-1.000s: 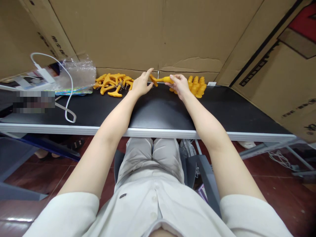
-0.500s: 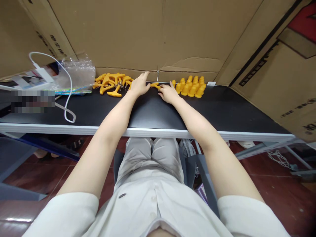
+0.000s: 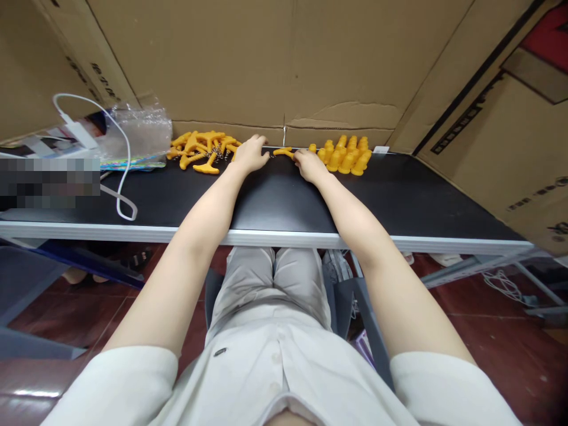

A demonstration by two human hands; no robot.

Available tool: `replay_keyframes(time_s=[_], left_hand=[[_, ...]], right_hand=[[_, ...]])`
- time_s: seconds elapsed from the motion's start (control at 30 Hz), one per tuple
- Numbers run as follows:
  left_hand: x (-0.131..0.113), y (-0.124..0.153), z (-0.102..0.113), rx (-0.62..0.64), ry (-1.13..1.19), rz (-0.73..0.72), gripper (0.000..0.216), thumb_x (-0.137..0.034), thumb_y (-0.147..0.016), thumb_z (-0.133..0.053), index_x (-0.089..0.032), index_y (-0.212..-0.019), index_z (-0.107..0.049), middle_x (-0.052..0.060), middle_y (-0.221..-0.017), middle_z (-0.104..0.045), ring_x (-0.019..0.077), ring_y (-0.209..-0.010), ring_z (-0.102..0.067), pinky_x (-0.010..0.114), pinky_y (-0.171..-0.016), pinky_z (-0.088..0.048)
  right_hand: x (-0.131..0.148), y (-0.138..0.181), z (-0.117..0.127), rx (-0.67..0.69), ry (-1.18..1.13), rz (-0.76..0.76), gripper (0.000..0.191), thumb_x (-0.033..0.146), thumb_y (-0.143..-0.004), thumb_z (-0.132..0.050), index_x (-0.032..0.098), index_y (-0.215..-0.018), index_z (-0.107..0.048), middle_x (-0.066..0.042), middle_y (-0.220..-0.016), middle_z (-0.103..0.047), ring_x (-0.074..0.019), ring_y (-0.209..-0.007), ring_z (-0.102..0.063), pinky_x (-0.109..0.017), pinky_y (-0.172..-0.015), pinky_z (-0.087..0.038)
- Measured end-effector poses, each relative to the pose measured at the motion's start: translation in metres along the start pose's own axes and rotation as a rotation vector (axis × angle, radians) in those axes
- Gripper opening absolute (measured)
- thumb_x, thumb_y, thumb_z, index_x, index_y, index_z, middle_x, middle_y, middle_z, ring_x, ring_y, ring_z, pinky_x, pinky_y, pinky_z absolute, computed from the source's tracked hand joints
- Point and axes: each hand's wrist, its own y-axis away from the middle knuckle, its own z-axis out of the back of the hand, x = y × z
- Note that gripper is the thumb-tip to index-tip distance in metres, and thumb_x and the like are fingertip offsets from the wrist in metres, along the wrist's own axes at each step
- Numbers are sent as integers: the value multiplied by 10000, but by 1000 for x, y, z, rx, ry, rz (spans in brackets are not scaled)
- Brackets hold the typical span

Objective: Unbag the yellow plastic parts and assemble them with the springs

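Head view, left hand [image 3: 249,155]: palm down on the black tabletop [image 3: 399,195], fingers loosely curled, nothing seen in them.
Head view, right hand [image 3: 309,164]: bent fingertips touch one end of the small orange T-shaped plastic piece [image 3: 283,152]; whether they pinch it, I cannot tell.
Piece: between both hands, at the table's far edge.
Left of it: heap of orange T-shaped parts [image 3: 202,149].
Right of it: cluster of orange ribbed plastic sleeves [image 3: 348,157].

Smooth yellow plastic pieces [image 3: 208,148] on a matt black tabletop [image 3: 284,201].

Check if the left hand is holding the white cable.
No, the left hand rests beside the yellow T-shaped parts, far from the white cable.
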Motion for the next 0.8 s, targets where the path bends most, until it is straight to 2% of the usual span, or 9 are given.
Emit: replay_keyframes(time_s=[0.13, 0.33, 0.5, 0.6, 0.7, 0.8], left_hand=[[1, -2, -2, 5, 16, 0, 526, -254, -1064, -564, -138, -1566, -665, 205, -1617, -649, 389, -1530, -613, 492, -1316, -474], [3, -4, -3, 31, 29, 1, 505, -242, -1056, -589, -137, -1541, -681, 195, -1584, -664, 375, -1530, -605, 465, -1330, -448], [7, -7, -6, 26, 54, 0, 488, -235, -1044, -606, -157, -1517, -696, 176, -1556, -679, 364, -1503, -615, 450, -1316, -451], [8, -8, -7, 26, 43, -10, 489, -228, -1049, -600, -130, -1518, -696, 188, -1543, -687, 362, -1492, -622, 438, -1307, -458], [8, -9, -8, 40, 32, -10, 494, -224, -1049, -602, -109, -1520, -699, 198, -1547, -684, 361, -1487, -628, 425, -1306, -460], [10, -11, -10, 43, 24, -6, 493, -208, -1036, -598, -101, -1503, -713, 198, -1542, -688, 352, -1496, -621, 407, -1319, -445]], right_hand=[[-12, -2, -4, 8, 12, 13, 499, 53, -1057, -403, 124, -1359, -795, -218, -1548, -698, -371, -1459, -666, -509, -1272, -490], [-15, -2, -4, 51, 41, 16, 621, 24, -1012, -384, 99, -1554, -678, -233, -1693, -597, -384, -1622, -538, -672, -1416, -248], [-13, -10, -7, 44, 56, 17, 620, 11, -998, -356, 109, -1514, -686, -248, -1585, -674, -395, -1553, -598, -758, -1376, -266], [-17, -20, -13, 22, 57, 3, 554, 60, -1012, -389, 113, -1452, -722, -249, -1490, -725, -414, -1502, -630, -826, -1362, -214], [-22, -28, -19, 1, 72, -24, 524, 106, -1039, -374, 113, -1393, -761, -234, -1408, -762, -411, -1474, -647, -827, -1381, -169], [-25, -30, -22, -16, 106, -67, 575, 103, -1062, -295, 106, -1361, -786, -246, -1403, -765, -423, -1501, -625, -835, -1369, -209]])
